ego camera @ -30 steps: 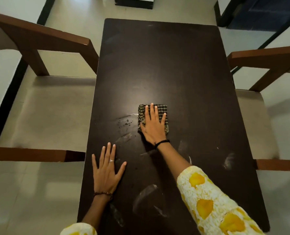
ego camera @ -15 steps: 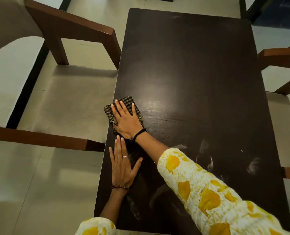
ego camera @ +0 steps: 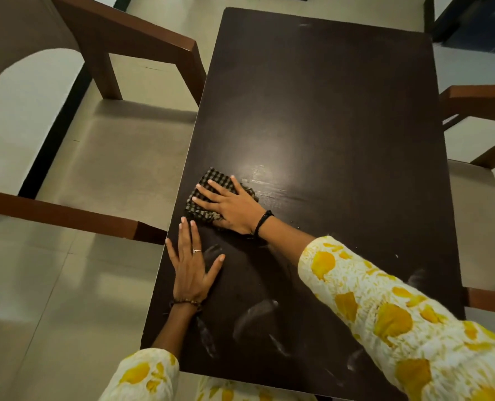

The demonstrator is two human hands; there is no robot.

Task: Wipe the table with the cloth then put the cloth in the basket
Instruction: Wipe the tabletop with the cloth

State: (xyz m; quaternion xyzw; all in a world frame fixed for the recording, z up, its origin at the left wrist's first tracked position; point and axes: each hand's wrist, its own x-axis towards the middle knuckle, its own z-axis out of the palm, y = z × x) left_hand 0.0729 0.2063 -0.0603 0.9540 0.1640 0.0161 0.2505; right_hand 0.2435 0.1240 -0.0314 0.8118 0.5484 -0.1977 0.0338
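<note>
A folded black-and-cream checked cloth (ego camera: 208,183) lies on the dark brown table (ego camera: 341,111) close to its left edge. My right hand (ego camera: 231,205) presses flat on the cloth with fingers spread, pointing left, and covers its near half. My left hand (ego camera: 192,263) rests flat on the table just below the cloth, fingers apart, holding nothing. Pale smears and streaks mark the near part of the tabletop. No basket is in view.
A wooden-armed chair with a beige seat (ego camera: 119,157) stands tight against the table's left side. Another chair (ego camera: 480,111) stands at the right side. Pale tiled floor surrounds the table.
My right hand slid the cloth from the table's middle to the left edge, then a little back toward the right. My left hand stayed flat on the table.
</note>
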